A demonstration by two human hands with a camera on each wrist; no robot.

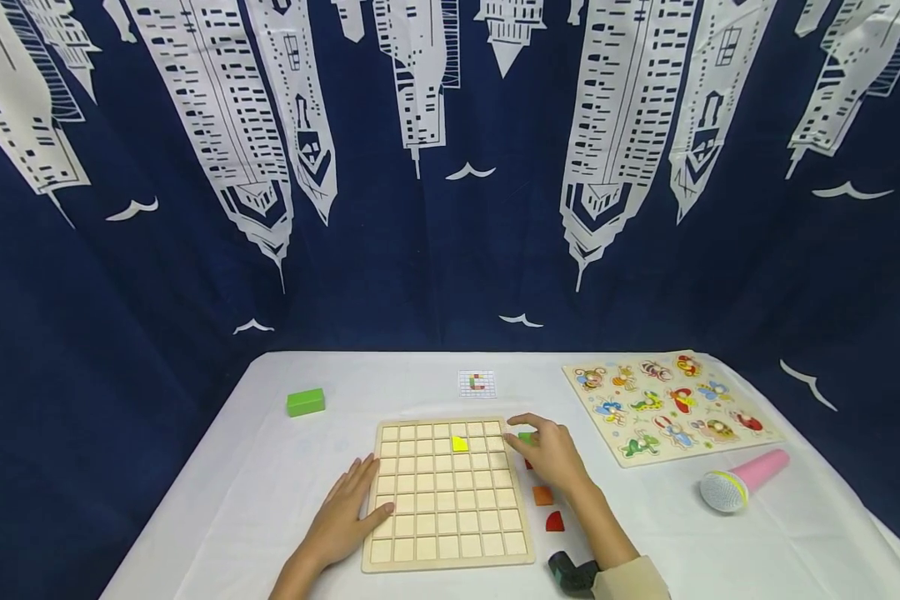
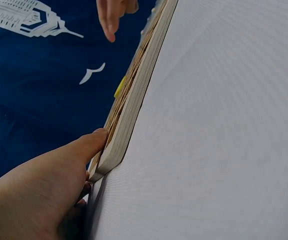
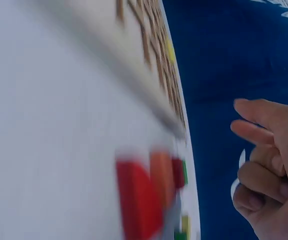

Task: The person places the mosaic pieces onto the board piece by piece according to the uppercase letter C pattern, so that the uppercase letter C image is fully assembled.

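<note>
A wooden grid board (image 1: 425,527) lies on the white table, with one yellow piece (image 1: 459,443) in a cell near its top. My left hand (image 1: 342,515) rests at the board's left edge, fingers fairly straight and thumb on the rim. Over the upper right corner hovers my right hand (image 1: 551,454), thumb and index finger apart with nothing between them; its other fingers are curled in the right wrist view. Beside the board's right edge lie a green piece (image 1: 525,437), an orange piece (image 1: 542,496) and a red quarter-round piece (image 1: 555,522). Another red piece is partly hidden by the hand.
Beyond the board is a small pattern card (image 1: 477,384). A green block (image 1: 305,402) sits at back left. An insect picture board (image 1: 607,392) and a pink toy microphone (image 1: 761,471) are on the right. A black device (image 1: 566,571) is at the right sleeve.
</note>
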